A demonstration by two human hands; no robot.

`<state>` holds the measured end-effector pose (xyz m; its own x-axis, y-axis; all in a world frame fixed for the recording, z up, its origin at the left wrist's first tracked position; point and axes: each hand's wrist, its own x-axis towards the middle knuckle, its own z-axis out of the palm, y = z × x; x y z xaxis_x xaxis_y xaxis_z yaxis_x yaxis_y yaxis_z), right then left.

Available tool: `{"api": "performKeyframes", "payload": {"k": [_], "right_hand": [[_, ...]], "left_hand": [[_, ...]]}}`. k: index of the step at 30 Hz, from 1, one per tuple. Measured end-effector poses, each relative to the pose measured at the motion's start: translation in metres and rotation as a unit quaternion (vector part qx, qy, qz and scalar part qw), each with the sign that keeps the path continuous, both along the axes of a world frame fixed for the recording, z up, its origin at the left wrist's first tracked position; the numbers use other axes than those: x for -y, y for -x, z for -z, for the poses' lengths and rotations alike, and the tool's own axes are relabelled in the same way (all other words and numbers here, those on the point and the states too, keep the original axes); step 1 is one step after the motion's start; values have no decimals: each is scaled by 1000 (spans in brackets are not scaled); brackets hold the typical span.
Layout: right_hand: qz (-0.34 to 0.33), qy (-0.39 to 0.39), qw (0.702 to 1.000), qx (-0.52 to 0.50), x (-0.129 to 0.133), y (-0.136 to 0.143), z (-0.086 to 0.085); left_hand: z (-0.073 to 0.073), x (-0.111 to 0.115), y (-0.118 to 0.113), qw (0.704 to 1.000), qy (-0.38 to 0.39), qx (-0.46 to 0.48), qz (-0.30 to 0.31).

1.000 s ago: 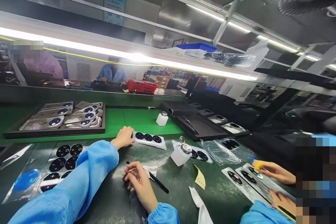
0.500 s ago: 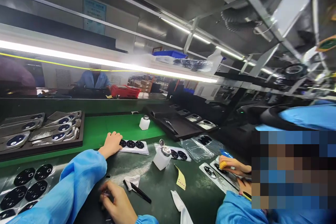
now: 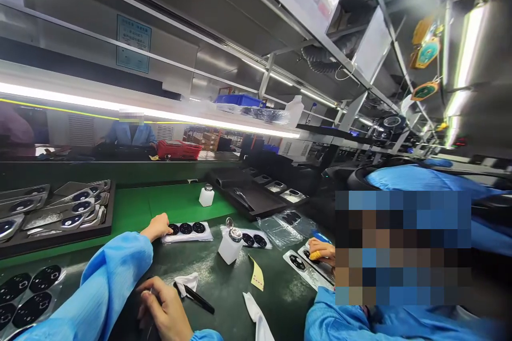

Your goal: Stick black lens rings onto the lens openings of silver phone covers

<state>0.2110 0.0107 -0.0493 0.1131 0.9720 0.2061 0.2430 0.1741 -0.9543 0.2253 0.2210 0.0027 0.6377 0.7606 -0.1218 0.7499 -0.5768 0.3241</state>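
My left hand (image 3: 156, 227) is at the near-left end of a white backing strip (image 3: 188, 236) carrying three black discs with small holes. Its fingers are closed on that end, over part of the leftmost disc. Lower down, my right hand (image 3: 166, 306) hovers over the dark mat with thumb and fingers curled together; whatever they hold is hidden or too small to name. Just right of it lie a crumpled white wipe (image 3: 187, 283) and black tweezers or a pen-like tool (image 3: 199, 298).
A white dispenser bottle (image 3: 230, 246) with raised lid stands mid-bench, another bottle (image 3: 207, 196) behind it. A tray of metal plates (image 3: 76, 208) sits left, large black discs (image 3: 34, 298) nearer. At right, a co-worker's hand (image 3: 322, 252) works on a plate.
The view has swung right, so the bench appears shifted left. My left hand's fingers have drawn together at the strip's end. My right hand stays low, still curled.
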Motion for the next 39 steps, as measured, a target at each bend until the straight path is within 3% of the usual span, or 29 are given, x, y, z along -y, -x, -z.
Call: {"api": "performKeyframes", "payload": {"k": [8,22,31,39], "right_hand": [[32,-25,999,18,1,0,-2],[5,-5,1000,18,1,-1,3],[4,-5,1000,23,2,-2,0],[10,-3,1000,30,3,-2,-1]], "left_hand": [[13,-7,6,997,-7,56,-48],[22,0,11,988,-34,149,-37],[21,-3,3,990,37,132,-37],[11,-2,-2,989,81,119,16]]}}
